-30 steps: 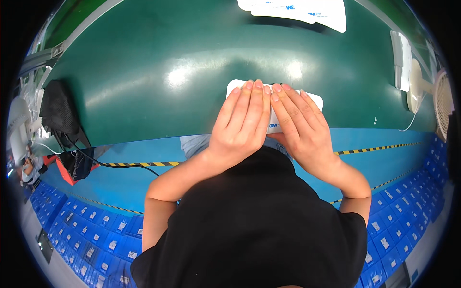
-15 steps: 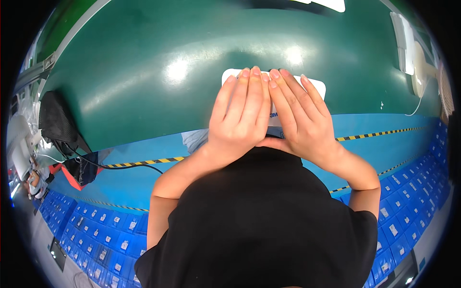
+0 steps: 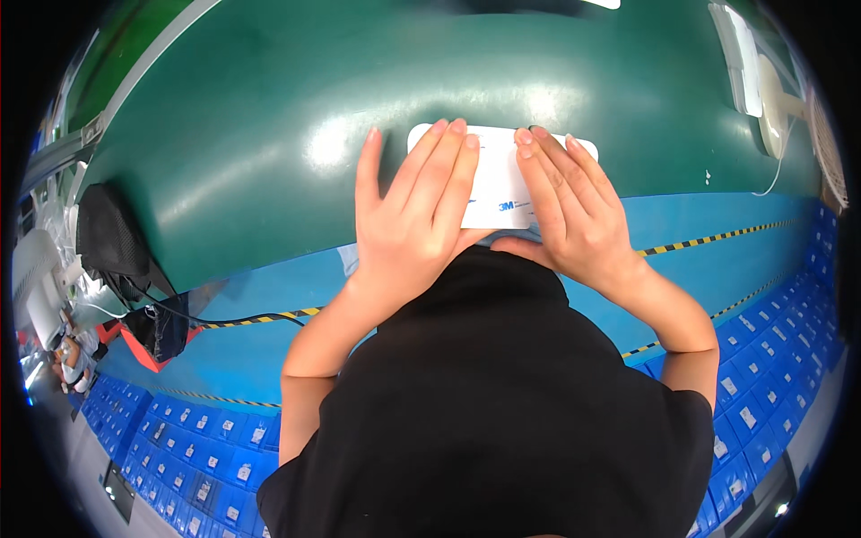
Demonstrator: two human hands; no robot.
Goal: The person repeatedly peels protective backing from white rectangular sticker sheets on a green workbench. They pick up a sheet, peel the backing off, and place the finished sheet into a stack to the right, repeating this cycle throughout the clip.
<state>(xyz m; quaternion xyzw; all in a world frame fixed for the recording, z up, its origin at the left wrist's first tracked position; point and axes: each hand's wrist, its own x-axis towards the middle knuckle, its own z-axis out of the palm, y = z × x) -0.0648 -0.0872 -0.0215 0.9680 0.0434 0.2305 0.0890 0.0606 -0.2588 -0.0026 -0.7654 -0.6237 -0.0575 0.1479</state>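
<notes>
A white flat sheet [image 3: 499, 175] with rounded corners and small blue print lies on the green table [image 3: 251, 170], by its near edge. My left hand [image 3: 414, 211] rests on its left part with fingers stretched out. One outer finger is spread away from the others, past the sheet's left side. Flat across the right part lies my right hand [image 3: 576, 202], fingers extended and its thumb pointing inward below the near edge. Between the two hands the middle of the sheet shows; my fingers cover much of both sides. What lies under the sheet, if anything, is hidden.
A black mesh-backed object [image 3: 112, 233] stands at the table's left end, with a cable and a red box [image 3: 148, 348] below. A white fan [image 3: 773, 108] is at the far right. Rows of blue bins [image 3: 211, 462] line the floor behind me. Another person [image 3: 73, 363] appears far left.
My hands have moved apart from the middle, the left one sliding leftward, and more of the white sheet shows between them. The left hand's outer finger has spread outward.
</notes>
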